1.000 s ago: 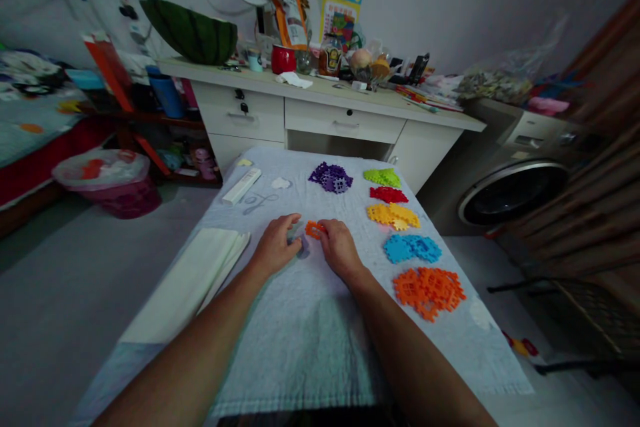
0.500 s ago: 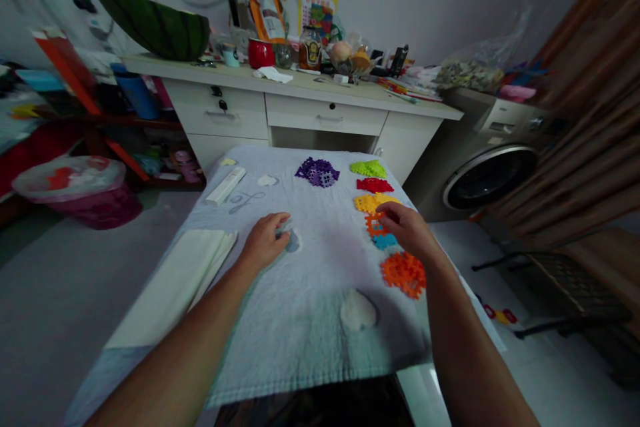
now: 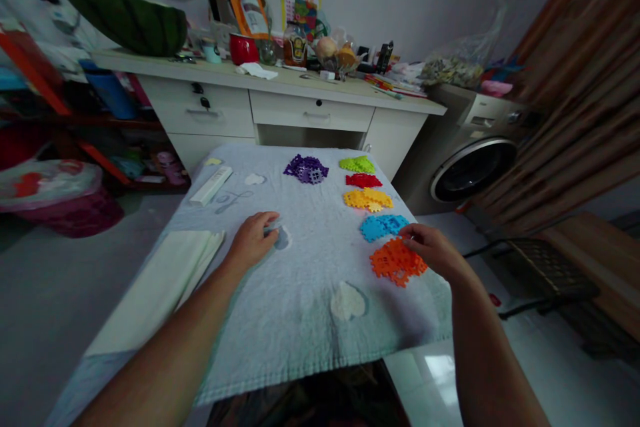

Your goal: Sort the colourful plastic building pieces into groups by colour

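Note:
My left hand [image 3: 253, 240] hovers over or rests on the middle-left of the cloth, empty, with thumb and fingers apart. My right hand [image 3: 434, 252] is at the far edge of the pile of orange plastic interlocking pieces [image 3: 395, 265], its thumb and fingertips closed on an orange piece at the pile's top. Just beyond lies a blue pile [image 3: 380, 227] of similar pieces. Further back in the same column are yellow [image 3: 367, 199], red [image 3: 363, 180] and lime green [image 3: 357, 164] piles. A purple pile [image 3: 307, 169] sits at the back middle.
A pale blue cloth [image 3: 300, 280] covers the table. On its left lie a folded cream cloth [image 3: 155, 290] and a long white box [image 3: 211, 186]. Behind stands a white cabinet [image 3: 310, 113] with cluttered top, a washing machine [image 3: 463, 147] to its right. A dark stool [image 3: 550, 273] is at right.
My right hand has moved from above the blue pile toward me to the orange pile, carrying an orange piece. The blue pile is now uncovered. My left hand stays much the same.

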Demonstrator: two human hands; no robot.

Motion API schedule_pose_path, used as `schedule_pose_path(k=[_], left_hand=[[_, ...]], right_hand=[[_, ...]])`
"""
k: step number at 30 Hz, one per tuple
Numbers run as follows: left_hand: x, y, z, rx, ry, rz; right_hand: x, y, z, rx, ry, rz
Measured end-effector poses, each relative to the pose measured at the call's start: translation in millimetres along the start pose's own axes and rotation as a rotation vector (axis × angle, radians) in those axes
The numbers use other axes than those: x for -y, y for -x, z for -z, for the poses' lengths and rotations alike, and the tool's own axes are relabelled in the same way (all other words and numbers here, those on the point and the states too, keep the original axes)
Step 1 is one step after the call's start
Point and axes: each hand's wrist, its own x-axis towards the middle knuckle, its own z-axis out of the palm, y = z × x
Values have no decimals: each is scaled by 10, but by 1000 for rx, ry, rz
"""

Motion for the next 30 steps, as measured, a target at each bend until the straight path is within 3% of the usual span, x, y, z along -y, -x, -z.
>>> schedule_pose_path(k=[5,12,17,25,28,30], left_hand=[[-18,5,16,3,4,-1],[-22,6,16,9,0,9],[-17,7,5,15,-7,10],[-47,12,34,-18,-123,-2],[-34,17,72,-71,-220,6],[-26,20,98,-86,-270,22]], right_hand=[[63,1,-25,-25,202,28],[136,7,-50,-48,399,-52],[483,-108,-150,-72,386,65],[1528,-574,-879,135,308,394],[1748,-831,-1191,168,350,434],[1772,-990,-1389,147,369,399]])
